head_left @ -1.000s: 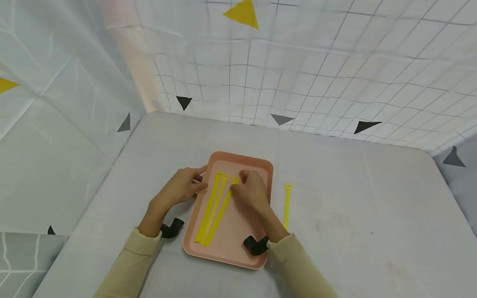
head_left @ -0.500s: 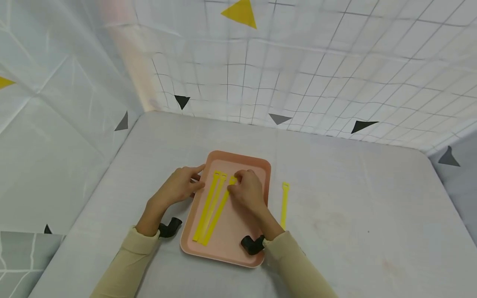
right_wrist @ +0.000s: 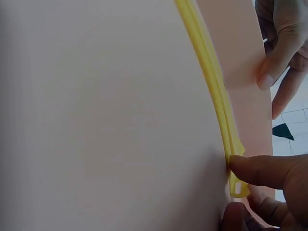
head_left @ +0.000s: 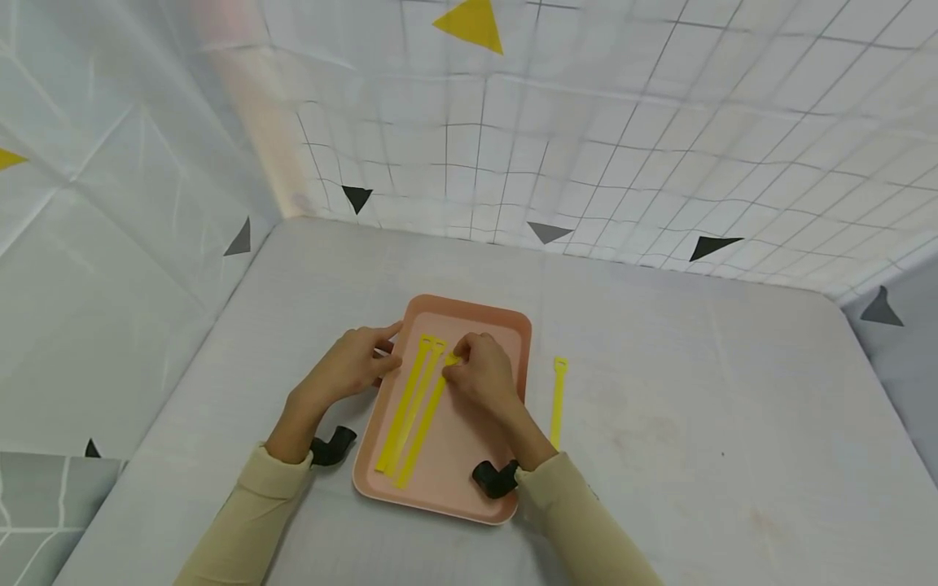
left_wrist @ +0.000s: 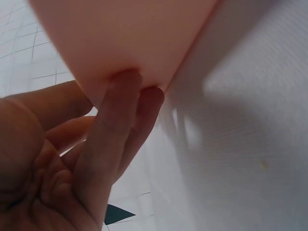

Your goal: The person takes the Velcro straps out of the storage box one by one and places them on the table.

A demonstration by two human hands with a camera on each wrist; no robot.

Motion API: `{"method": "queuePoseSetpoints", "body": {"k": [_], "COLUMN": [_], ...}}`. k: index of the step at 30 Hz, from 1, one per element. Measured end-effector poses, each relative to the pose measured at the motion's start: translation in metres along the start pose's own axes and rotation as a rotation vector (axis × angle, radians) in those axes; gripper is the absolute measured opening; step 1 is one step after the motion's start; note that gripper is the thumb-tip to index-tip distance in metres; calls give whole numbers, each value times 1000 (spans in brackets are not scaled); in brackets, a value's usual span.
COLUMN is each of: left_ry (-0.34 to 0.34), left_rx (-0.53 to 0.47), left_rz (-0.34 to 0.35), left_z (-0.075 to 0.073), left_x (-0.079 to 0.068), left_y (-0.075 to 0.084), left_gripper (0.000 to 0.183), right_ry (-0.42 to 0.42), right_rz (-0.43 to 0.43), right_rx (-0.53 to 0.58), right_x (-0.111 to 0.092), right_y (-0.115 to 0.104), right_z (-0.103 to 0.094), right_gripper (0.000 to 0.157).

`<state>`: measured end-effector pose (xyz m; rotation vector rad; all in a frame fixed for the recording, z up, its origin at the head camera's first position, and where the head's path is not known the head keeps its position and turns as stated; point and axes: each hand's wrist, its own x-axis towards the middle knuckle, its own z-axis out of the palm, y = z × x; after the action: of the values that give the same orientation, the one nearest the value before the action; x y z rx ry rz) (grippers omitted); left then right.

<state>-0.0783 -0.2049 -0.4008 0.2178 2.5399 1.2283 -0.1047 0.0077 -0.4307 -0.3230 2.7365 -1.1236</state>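
In the head view a pink tray (head_left: 458, 480) lies lengthwise before me. My left hand (head_left: 348, 366) grips its left rim; in the left wrist view the fingers (left_wrist: 108, 130) press the tray's underside. My right hand (head_left: 484, 370) is over the tray, its thumb and fingers pinching the slotted head of a yellow cable tie (head_left: 423, 431). In the right wrist view this tie (right_wrist: 211, 77) bows in a gentle curve, and its slot shows beside the thumb. Left of it, two more yellow ties (head_left: 401, 404) lie nearly parallel in the tray, slotted heads at the far end.
Another yellow tie (head_left: 558, 403) lies on the pale tabletop (head_left: 659, 366) right of the tray, its near end hidden by the right forearm. Black wrist fittings (head_left: 333, 448) stick out at both cuffs. White sheeting (head_left: 623, 163) with grid lines rises behind the table.
My right hand has shifted slightly left with the pinched tie, bringing its head closer to the other two. The left hand stays on the rim.
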Motion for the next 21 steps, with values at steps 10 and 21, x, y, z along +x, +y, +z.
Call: {"method": "queuePoseSetpoints", "body": {"k": [10,21], "left_ry": [12,12], "left_rx": [21,22], "left_rz": [9,-17], "left_z": [-1,0], "left_x": [2,2], "left_y": [-2,-3], "left_gripper": [62,63], "right_ry": [15,60], "right_rz": [-6,52], "right_rx": [65,151], "right_x": [-1,-2], "right_y": [-1,1], "right_z": [1,3], "right_gripper": [21,17]}}
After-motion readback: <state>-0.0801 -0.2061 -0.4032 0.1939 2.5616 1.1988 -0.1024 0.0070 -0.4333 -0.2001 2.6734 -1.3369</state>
